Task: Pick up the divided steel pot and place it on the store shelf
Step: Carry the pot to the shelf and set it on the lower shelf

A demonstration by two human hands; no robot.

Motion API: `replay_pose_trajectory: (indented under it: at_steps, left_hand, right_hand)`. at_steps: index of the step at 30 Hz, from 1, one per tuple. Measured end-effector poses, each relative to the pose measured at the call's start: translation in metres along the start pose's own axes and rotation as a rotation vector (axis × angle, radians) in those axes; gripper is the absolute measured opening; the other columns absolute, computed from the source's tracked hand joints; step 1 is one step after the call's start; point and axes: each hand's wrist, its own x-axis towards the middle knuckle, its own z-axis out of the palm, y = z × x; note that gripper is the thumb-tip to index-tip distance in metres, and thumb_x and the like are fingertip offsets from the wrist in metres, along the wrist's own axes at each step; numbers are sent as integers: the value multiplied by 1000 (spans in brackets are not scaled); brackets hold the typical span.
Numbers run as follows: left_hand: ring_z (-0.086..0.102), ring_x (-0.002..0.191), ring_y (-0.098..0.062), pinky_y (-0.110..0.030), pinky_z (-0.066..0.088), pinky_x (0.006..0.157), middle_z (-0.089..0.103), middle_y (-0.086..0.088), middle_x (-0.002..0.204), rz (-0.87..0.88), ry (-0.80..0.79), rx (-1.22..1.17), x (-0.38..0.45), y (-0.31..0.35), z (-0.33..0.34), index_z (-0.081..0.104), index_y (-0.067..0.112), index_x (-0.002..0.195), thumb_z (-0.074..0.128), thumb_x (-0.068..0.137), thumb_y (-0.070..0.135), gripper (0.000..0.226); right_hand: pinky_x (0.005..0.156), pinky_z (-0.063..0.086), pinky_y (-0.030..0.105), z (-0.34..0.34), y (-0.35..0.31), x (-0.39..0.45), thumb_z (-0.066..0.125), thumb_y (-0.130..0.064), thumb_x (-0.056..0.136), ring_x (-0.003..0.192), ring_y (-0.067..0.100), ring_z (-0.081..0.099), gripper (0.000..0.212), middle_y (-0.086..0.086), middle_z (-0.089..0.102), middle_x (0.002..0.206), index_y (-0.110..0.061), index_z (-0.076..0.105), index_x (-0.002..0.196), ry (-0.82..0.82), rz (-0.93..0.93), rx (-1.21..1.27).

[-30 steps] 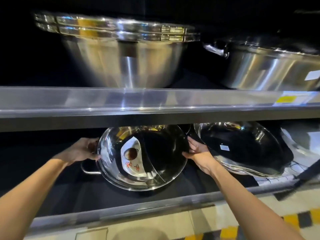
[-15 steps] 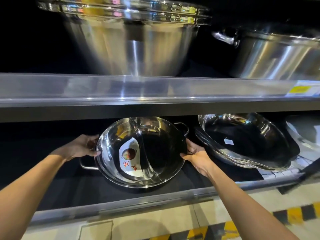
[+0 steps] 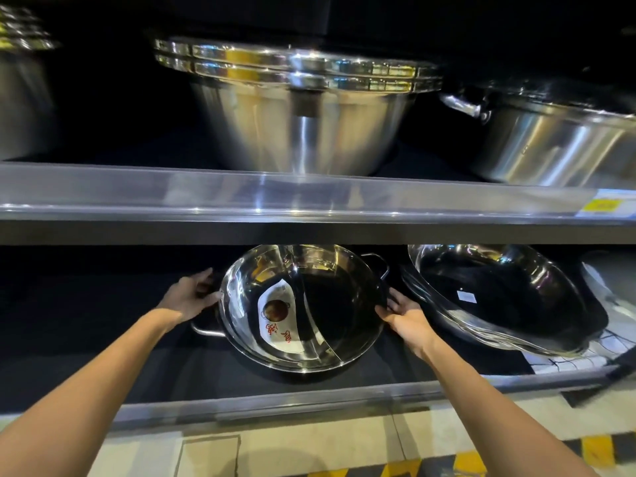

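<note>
The divided steel pot (image 3: 303, 308) has slid further back on the lower shelf (image 3: 309, 394), tilted. My left hand (image 3: 191, 296) and right hand (image 3: 406, 316) press its rim from both sides. Beside it leans a stack of woks (image 3: 499, 297). Above sit big steel bowls (image 3: 296, 108).

The lower shelf (image 3: 103, 356) lay bare across the left of the frame, dark mat open from the divided steel pot (image 3: 303, 308) leftward. At right, a stack of woks (image 3: 499, 297) sat just beside the pot, leaving a narrow gap filled by the right hand (image 3: 406, 313). The upper shelf's front rail (image 3: 309, 197) ran across mid-frame, low over the pot's far rim.
</note>
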Motion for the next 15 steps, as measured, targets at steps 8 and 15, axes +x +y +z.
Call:
replay_pose_trajectory:
  at_steps: [8, 15]
  left_hand:
    - [57, 111, -42, -47, 46, 96, 59, -28, 121, -143, 246, 226, -108, -19, -40, 54, -4, 120, 47, 94, 18, 35]
    - [53, 123, -28, -33, 45, 102, 51, -18, 137, -394, 282, 280, -275, 16, -149, 51, 3, 127, 33, 97, 32, 45]
  right_hand:
    - [80, 54, 45, 72, -69, -68, 47, -16, 95, 84, 32, 66, 38, 23, 70, 101, -14, 49, 132, -40, -132, -737]
    - [94, 47, 29, 171, -206, -173, 52, -25, 91, 110, 20, 61, 31, 10, 68, 115, -15, 58, 120, -418, -307, -1039]
